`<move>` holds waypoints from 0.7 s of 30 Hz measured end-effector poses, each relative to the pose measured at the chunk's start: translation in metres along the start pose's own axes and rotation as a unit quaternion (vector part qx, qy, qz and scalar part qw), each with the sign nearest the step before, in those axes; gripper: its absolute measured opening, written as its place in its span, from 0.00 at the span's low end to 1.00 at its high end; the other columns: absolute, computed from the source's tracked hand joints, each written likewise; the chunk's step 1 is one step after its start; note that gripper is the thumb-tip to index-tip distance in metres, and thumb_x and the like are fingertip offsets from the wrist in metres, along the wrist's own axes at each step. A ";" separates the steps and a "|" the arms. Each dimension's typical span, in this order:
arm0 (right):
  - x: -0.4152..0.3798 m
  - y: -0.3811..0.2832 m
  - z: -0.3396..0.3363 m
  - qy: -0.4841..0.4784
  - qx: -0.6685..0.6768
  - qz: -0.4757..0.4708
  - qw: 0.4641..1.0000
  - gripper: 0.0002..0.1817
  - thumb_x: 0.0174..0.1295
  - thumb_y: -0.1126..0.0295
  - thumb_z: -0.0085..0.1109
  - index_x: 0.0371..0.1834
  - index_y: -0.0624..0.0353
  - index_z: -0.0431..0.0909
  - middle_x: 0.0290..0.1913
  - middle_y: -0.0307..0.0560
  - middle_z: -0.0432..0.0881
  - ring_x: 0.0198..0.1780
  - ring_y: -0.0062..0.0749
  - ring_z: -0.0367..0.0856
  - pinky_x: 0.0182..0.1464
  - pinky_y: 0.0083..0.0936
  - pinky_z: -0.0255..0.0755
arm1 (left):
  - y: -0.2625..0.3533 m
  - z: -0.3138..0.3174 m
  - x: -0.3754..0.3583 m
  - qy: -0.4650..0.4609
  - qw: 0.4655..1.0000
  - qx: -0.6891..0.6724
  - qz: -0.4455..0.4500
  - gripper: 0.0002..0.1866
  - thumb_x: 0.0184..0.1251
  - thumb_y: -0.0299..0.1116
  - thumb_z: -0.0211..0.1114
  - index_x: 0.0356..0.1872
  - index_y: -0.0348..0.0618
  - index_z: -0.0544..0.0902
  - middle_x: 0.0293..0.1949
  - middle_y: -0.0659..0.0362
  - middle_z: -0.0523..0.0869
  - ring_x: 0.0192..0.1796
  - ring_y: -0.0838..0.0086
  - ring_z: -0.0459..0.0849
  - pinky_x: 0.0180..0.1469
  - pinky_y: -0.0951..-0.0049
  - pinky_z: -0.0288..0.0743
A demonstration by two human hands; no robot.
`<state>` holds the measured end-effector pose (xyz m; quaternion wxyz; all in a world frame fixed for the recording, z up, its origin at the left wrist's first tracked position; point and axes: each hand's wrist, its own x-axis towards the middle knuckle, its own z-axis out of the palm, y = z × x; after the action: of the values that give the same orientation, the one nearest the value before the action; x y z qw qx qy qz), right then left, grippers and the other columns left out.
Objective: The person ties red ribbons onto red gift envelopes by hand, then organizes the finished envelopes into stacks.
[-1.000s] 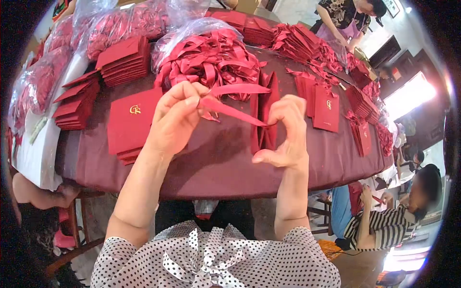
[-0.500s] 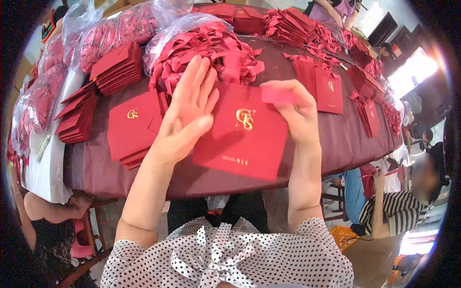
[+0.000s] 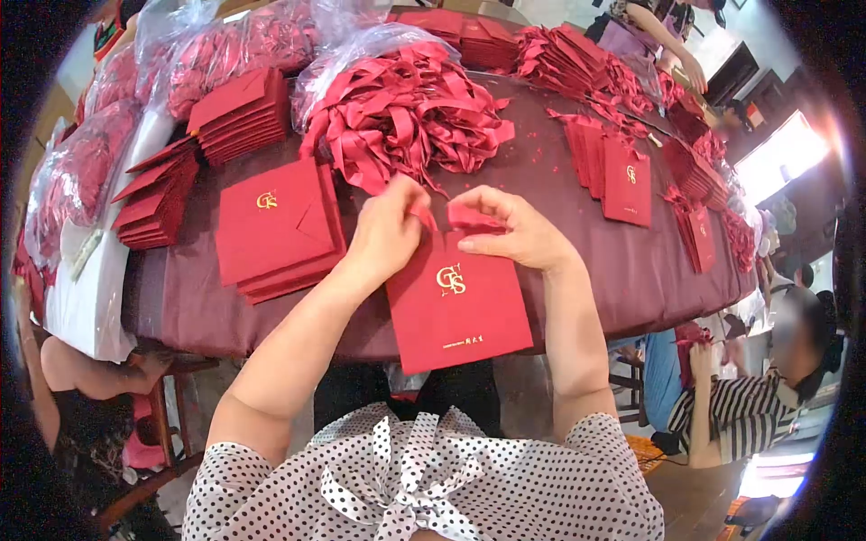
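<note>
A red paper gift bag [image 3: 462, 311] with a gold logo lies flat in front of me, its lower edge reaching past the table edge. At its top edge my left hand [image 3: 390, 227] is closed, pinching a red ribbon. My right hand [image 3: 521, 227] is closed too, fingers curled round the red ribbon [image 3: 474, 217], with the thumb against the bag's upper edge. Just beyond both hands rises a big heap of loose red ribbons [image 3: 406, 117] in clear plastic. A stack of red bags [image 3: 275, 216] sits to the left of my left forearm.
More stacked bags [image 3: 239, 113] stand at the back left, beside plastic-wrapped red bundles [image 3: 239, 50]. Ribboned bags [image 3: 625, 180] lie to the right on the dark red tablecloth [image 3: 577, 307]. A person in a striped shirt [image 3: 744, 415] sits at the right; others are around the table.
My left hand, flat and spread before, has come to the bag's top and closed on the ribbon. My right hand has moved left and down. The bag has shifted toward me.
</note>
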<state>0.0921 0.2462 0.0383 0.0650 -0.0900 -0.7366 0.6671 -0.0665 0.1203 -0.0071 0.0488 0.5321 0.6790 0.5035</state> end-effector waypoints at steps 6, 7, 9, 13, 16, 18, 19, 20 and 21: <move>0.006 0.021 -0.019 0.073 -0.099 0.010 0.992 0.17 0.53 0.72 0.65 0.46 0.62 0.74 0.40 0.40 0.80 0.42 0.21 0.76 0.48 0.22 0.69 | 0.010 -0.003 0.004 0.067 0.907 -0.364 -0.202 0.25 0.58 0.25 0.59 0.57 0.38 0.63 0.53 0.51 0.71 0.55 0.68 0.72 0.55 0.71 0.68; 0.006 0.022 -0.019 0.079 -0.126 0.030 0.988 0.15 0.54 0.71 0.64 0.44 0.62 0.76 0.36 0.38 0.81 0.40 0.19 0.76 0.45 0.21 0.70 | 0.008 0.002 0.003 0.109 0.976 -0.175 -0.074 0.26 0.54 0.23 0.58 0.56 0.38 0.64 0.50 0.49 0.71 0.55 0.63 0.71 0.56 0.66 0.66; 0.009 0.027 -0.021 0.104 -0.132 0.037 0.985 0.12 0.55 0.70 0.64 0.41 0.62 0.78 0.33 0.37 0.81 0.37 0.18 0.76 0.42 0.20 0.70 | 0.013 0.002 0.001 0.113 0.982 0.070 0.138 0.23 0.50 0.21 0.58 0.51 0.37 0.68 0.47 0.47 0.72 0.53 0.56 0.72 0.56 0.60 0.66; 0.016 0.030 -0.012 0.161 -0.107 -0.025 0.981 0.10 0.56 0.68 0.63 0.36 0.64 0.80 0.29 0.36 0.81 0.33 0.15 0.75 0.38 0.19 0.71 | 0.021 0.010 -0.012 -0.064 0.988 0.065 0.121 0.13 0.53 0.32 0.66 0.37 0.39 0.75 0.38 0.51 0.75 0.42 0.57 0.74 0.44 0.59 0.67; 0.022 0.036 -0.007 0.188 -0.124 -0.084 0.971 0.11 0.56 0.67 0.63 0.38 0.63 0.79 0.33 0.41 0.82 0.35 0.19 0.78 0.38 0.21 0.72 | 0.018 0.012 -0.013 -0.076 0.980 0.122 0.138 0.18 0.52 0.38 0.68 0.37 0.38 0.74 0.37 0.50 0.74 0.42 0.56 0.73 0.45 0.60 0.65; 0.025 0.027 -0.005 0.320 -0.250 -0.147 0.902 0.14 0.54 0.66 0.65 0.41 0.63 0.78 0.35 0.46 0.82 0.36 0.28 0.80 0.39 0.24 0.72 | 0.018 0.009 -0.011 -0.086 0.983 0.134 0.091 0.17 0.51 0.38 0.69 0.36 0.38 0.73 0.36 0.50 0.75 0.43 0.56 0.72 0.46 0.61 0.64; 0.032 0.026 -0.015 0.392 -0.286 -0.176 0.857 0.14 0.53 0.66 0.65 0.40 0.60 0.78 0.33 0.46 0.82 0.37 0.32 0.79 0.41 0.28 0.72 | 0.018 0.008 -0.011 -0.084 0.984 0.131 0.091 0.17 0.51 0.38 0.69 0.36 0.38 0.73 0.36 0.50 0.75 0.43 0.56 0.72 0.46 0.61 0.64; 0.030 0.018 -0.022 0.430 -0.322 -0.175 0.825 0.12 0.53 0.67 0.64 0.40 0.58 0.78 0.32 0.46 0.81 0.36 0.38 0.78 0.43 0.31 0.70 | 0.017 0.007 -0.010 -0.095 0.985 0.116 0.081 0.17 0.51 0.37 0.69 0.35 0.38 0.73 0.34 0.51 0.76 0.41 0.56 0.72 0.46 0.61 0.65; 0.039 0.022 -0.032 0.415 -0.391 -0.220 0.791 0.11 0.54 0.67 0.63 0.40 0.57 0.79 0.34 0.45 0.81 0.37 0.36 0.77 0.42 0.29 0.70 | 0.017 0.006 -0.009 -0.105 0.987 0.101 0.073 0.17 0.51 0.36 0.69 0.33 0.38 0.72 0.32 0.51 0.76 0.40 0.56 0.72 0.45 0.62 0.65</move>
<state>0.0616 0.2883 0.0189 0.4685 -0.2119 -0.8368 0.1880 -0.0473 0.1157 -0.0017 0.0294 0.6320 0.6770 0.3760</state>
